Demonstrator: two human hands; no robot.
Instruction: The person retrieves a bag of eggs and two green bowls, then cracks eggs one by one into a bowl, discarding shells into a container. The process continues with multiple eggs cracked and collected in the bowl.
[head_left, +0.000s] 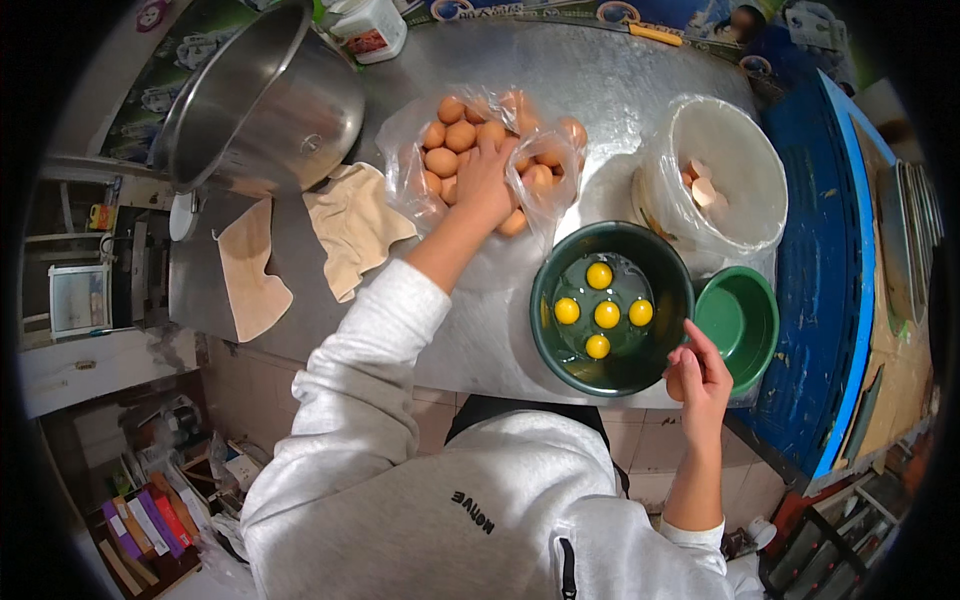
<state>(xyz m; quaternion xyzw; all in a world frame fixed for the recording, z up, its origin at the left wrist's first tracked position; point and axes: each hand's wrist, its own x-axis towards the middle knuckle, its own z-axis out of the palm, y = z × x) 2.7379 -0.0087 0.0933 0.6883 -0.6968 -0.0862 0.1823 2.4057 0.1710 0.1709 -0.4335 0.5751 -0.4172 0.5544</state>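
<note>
My left hand reaches into a clear plastic bag of brown eggs. Its fingertips lie among the eggs, and whether they grip one is hidden. At the right rim of a dark green bowl, my right hand holds a brown egg, mostly covered by the fingers. Several whole yolks float in clear egg white at the bottom of this bowl. Just right of it stands a smaller, brighter green bowl. Behind them, a bucket lined with clear plastic contains broken eggshells.
A large steel pot leans at the back left of the metal table. Two tan cloths lie before it. A white plastic tub and a yellow-handled knife sit along the back. A blue panel borders the right.
</note>
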